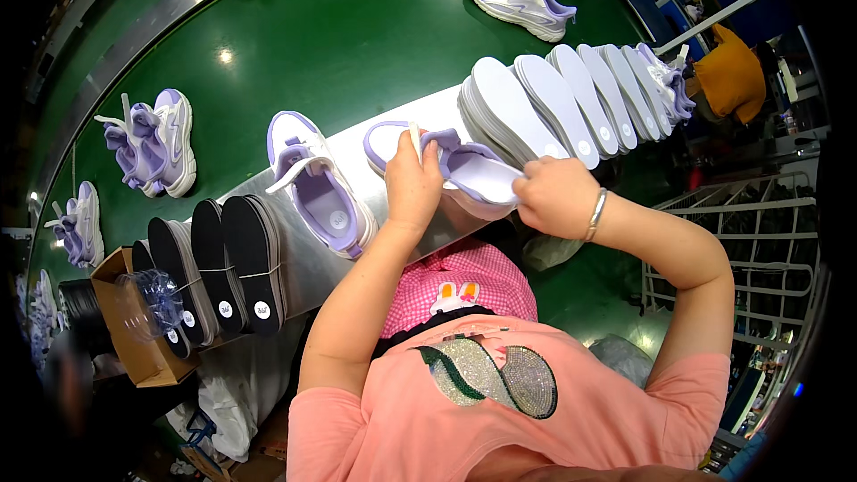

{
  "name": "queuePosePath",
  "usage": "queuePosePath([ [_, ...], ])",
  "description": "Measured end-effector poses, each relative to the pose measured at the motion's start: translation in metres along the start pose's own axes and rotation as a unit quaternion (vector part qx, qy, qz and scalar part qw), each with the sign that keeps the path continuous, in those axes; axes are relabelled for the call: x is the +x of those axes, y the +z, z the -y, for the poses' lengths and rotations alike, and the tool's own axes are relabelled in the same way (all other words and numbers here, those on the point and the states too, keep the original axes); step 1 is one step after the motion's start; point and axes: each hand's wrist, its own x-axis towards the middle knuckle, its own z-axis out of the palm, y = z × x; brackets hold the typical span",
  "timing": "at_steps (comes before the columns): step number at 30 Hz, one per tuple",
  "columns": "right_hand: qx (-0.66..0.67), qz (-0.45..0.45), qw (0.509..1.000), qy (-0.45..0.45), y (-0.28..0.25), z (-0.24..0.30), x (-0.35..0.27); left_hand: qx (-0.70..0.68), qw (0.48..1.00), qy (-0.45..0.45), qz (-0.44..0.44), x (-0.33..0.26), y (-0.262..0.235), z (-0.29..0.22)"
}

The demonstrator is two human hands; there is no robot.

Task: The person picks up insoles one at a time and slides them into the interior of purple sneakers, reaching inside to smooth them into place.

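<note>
Has, at left, banded stacks of black insoles with round white labels [250,254] along the shiny metal bench [299,254]. Next, shows an upright white-and-lavender shoe [326,205], toe pointing far. Rightward, grasps a second white-and-lavender shoe [486,208] at the bench's near edge, toe pointing left, with the left hand [415,183], fingers narrowly set around tongue and collar. Pinches the heel end with the right hand [558,196], fingers closed; cannot tell whether on the pale inner sole or the rim. Just beyond, has stacks of light-grey insoles [513,112].
</note>
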Motion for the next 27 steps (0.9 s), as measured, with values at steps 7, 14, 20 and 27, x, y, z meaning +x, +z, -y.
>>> queuePosePath([
  [7, -0.010, 0.002, 0.998, -0.066, 0.053, 0.004, 0.053, -0.014, 1.000, 0.004, 0.010, -0.002, 0.004, 0.006],
  [14, 0.030, 0.062, 0.997, -0.027, 0.073, 0.001, 0.082, -0.053, 0.999, 0.005, 0.011, 0.000, 0.005, 0.003],
  [20, 0.024, 0.232, 0.972, -0.018, 0.063, 0.000, 0.100, -0.072, 0.997, 0.000, 0.025, 0.006, 0.004, 0.004],
  [27, -0.025, 0.286, 0.958, 0.027, 0.053, 0.010, 0.107, -0.026, 0.999, -0.016, 0.038, 0.008, 0.006, 0.007],
])
